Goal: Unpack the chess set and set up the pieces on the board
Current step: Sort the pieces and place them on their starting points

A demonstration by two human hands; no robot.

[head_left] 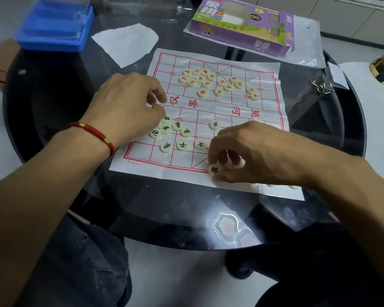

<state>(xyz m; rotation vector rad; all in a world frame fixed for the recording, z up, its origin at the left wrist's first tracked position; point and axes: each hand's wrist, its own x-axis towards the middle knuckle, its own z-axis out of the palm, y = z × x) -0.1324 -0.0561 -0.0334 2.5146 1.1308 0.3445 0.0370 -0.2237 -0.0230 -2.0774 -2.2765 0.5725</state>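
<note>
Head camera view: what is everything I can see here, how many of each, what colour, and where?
Board sheet: one, white with red grid, table centre.
Red-lettered pieces: about twenty, cream, clustered on far half.
Black-lettered pieces: nine or more showing, cream, near half.
Box: one, purple, far right.
Tray: one, blue, far left.
Table: one, dark glass.
Metal puzzle: one, silver, right.
Bracelet: one, red, left wrist.
Left hand: over the black-lettered cluster.
Right hand: pinches a black-lettered piece at the near edge.

pieces point(294, 186) behind right wrist, box point(242, 25) text blurred
</note>
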